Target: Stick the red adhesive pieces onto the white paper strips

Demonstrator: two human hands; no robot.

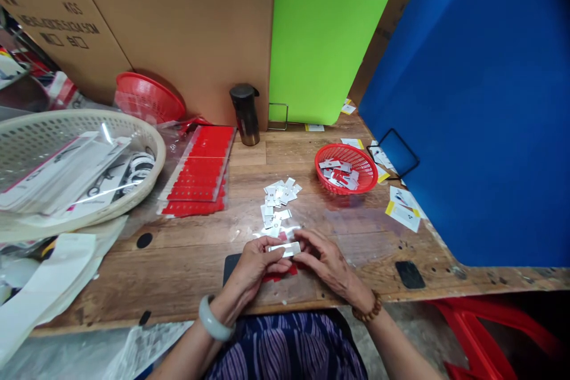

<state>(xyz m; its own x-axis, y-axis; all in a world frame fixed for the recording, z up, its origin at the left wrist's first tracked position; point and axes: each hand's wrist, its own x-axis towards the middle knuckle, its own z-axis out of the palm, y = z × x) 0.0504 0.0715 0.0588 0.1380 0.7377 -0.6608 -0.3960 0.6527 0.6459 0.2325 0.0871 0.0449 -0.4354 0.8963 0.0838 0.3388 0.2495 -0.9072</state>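
A white card (290, 249) (long axis roughly following the tabletop (187, 267)'s front edge) is being pinched by the left hand (259, 260), its right end being flanked by the right hand (328, 261), digits parted.

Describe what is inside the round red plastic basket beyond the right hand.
The round red plastic basket holds small flat white and red pieces, loosely heaped; the top ones cover whatever lies beneath.

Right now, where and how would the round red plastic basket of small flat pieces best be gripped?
Probably by the near-left rim of the round red plastic basket, approached from the person's side and pinched across the wall: it sits upright with that raised rim exposed, while a thin black wire stand stands close on its right.
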